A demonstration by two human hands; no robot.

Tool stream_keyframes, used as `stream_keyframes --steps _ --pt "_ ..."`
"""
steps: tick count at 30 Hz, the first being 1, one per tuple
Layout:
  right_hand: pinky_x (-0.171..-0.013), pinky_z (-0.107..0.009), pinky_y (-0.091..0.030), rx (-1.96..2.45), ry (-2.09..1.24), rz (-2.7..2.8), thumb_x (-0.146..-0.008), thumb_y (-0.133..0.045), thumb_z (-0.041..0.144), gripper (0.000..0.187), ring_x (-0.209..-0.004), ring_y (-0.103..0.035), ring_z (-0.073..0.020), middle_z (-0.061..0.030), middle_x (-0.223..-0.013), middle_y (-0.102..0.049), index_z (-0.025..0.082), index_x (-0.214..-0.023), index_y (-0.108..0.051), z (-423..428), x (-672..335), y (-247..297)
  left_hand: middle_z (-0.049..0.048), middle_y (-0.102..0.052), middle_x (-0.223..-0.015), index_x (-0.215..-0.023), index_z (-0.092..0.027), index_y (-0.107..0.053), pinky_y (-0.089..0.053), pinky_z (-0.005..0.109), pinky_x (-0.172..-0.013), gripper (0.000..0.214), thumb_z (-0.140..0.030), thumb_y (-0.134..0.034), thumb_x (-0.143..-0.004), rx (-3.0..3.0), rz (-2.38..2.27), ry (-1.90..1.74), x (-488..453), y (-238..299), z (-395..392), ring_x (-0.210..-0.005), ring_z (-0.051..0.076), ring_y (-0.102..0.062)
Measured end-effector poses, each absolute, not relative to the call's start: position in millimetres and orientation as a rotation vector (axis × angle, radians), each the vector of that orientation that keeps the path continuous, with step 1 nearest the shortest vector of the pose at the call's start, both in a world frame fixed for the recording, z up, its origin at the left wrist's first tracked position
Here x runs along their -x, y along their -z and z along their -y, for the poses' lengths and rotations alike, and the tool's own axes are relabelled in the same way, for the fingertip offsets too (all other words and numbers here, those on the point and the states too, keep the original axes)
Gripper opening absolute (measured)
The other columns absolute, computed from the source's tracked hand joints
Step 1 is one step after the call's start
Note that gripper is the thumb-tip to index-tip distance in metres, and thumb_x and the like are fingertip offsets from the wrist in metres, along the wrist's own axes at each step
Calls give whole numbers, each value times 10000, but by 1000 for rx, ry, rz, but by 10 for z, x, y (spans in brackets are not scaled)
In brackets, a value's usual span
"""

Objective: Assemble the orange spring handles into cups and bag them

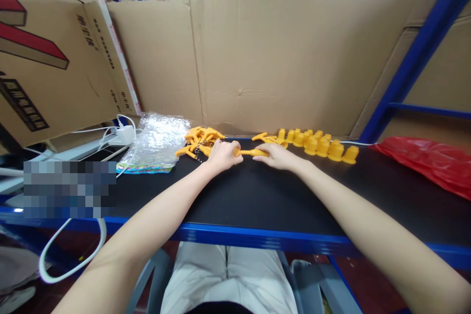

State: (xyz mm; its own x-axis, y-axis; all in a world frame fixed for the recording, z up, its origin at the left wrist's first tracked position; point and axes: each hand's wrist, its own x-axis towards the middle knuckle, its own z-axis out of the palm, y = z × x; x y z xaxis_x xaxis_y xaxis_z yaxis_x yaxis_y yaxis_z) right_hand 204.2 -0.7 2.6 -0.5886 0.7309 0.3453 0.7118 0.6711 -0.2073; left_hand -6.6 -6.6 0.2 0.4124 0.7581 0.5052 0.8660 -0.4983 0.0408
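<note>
My left hand (221, 155) and my right hand (276, 156) both grip one long yellow plastic piece (251, 152), held level just above the black table top (257, 196). The left fingers curl round its left end, the right fingers pinch its right end. Behind the left hand lies a heap of yellow handle-shaped parts (200, 140). Behind the right hand stands a row of several yellow cup-shaped caps (320, 144), with a few loose yellow pieces (267, 138) at its left end.
A crinkled clear plastic bag (156, 143) lies left of the heap, beside a white charger and cables (123, 133). A red plastic bag (427, 162) lies at the right. Cardboard sheets (275, 59) wall the back. The blue table edge (257, 235) runs along the front.
</note>
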Motion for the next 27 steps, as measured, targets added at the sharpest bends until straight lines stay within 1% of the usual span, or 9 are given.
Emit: stream_keyframes --steps 3,11,16,20,24,27 --pt "-613 -266 -392 1154 -92 2492 -817 -492 424 318 -676 -554 -166 -66 -793 -635 148 -908 -622 35 -2032 -67 34 -678 -778 -948 -196 -614 -353 336 -805 277 -313 -548 -705 2443 1407 679 66 8 57 -757 204 -615" --pt "-566 -255 -375 1201 -131 2475 -800 -500 449 345 -614 -527 -150 -48 -717 -613 148 -898 -636 54 -2026 -103 52 -686 -832 -982 -184 -574 -313 340 -808 282 -309 -490 -744 2393 1309 629 77 48 28 -760 198 -615" --pt "-573 -259 -387 1188 -134 2452 -796 -505 457 352 -637 -537 -157 -47 -722 -612 152 -917 -633 24 -2045 -59 66 -684 -847 -984 -182 -569 -303 352 -817 273 -298 -478 -754 2399 1301 640 79 52 25 -767 202 -614" --pt "-628 -281 -417 1137 -138 2467 -809 -501 435 338 -689 -566 -171 -59 -786 -633 148 -937 -622 -12 -2059 -24 44 -680 -850 -970 -202 -574 -323 335 -802 259 -300 -503 -741 2425 1344 698 74 43 39 -783 195 -610" --pt "-735 -331 -444 1104 -63 2489 -786 -550 387 324 -818 -592 -207 -89 -920 -645 151 -1000 -610 -54 -2090 -1 25 -677 -822 -951 -216 -591 -348 320 -786 249 -303 -523 -727 2430 1393 741 85 25 43 -773 189 -609" --pt "-848 -377 -429 1106 -22 2489 -739 -613 329 419 -971 -574 -235 -123 -1082 -609 142 -1111 -569 -85 -2128 13 28 -675 -815 -949 -221 -607 -369 315 -773 250 -303 -521 -729 2439 1452 774 114 17 33 -773 194 -607"
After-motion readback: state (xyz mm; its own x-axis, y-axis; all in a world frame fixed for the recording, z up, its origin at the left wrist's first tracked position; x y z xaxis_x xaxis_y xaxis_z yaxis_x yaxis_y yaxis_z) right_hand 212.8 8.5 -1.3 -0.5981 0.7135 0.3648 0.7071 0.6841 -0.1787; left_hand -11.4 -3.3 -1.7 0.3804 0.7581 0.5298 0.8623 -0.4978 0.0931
